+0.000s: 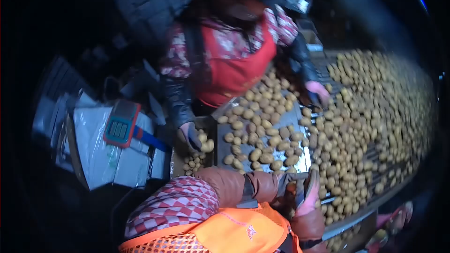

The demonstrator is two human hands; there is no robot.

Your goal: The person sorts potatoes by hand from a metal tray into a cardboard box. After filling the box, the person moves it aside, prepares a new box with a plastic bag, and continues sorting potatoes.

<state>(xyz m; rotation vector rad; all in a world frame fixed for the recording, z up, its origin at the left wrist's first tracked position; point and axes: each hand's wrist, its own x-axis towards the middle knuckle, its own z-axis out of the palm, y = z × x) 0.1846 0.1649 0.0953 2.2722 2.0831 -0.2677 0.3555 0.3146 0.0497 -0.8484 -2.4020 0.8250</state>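
1. The left hand (pixel 284 188) was seen gloved at the end of a brown sleeve, reaching across from the left to the near edge of the potatoes (pixel 349 126). Whether its fingers were curled on anything could not be told – the spot was dark and blurred.
2. The right hand (pixel 310 196), in a reddish glove, was raised just beside the left one with its fingertips pointed up at the potatoes. Its grip could not be made out either.
3. The potatoes were spread thickly over a slatted belt (pixel 375 199) that ran from the hands away to the upper right, the nearest ones lying just beyond both gloves.
4. More of them were heaped on a metal tray (pixel 300 115) between the person and a co-worker (pixel 234 61) in a red apron opposite.
5. One gloved hand of the co-worker (pixel 190 136) was held over a box (pixel 180 161) to the left of the tray, with a few small potatoes at it and in the box below; the other co-worker hand (pixel 319 91) was laid at the far edge of the pile.
6. A teal scale (pixel 121 124) was set on white sacks (pixel 101 157) further left.
7. Another pink glove (pixel 398 215) was visible at the lower right, below the belt.
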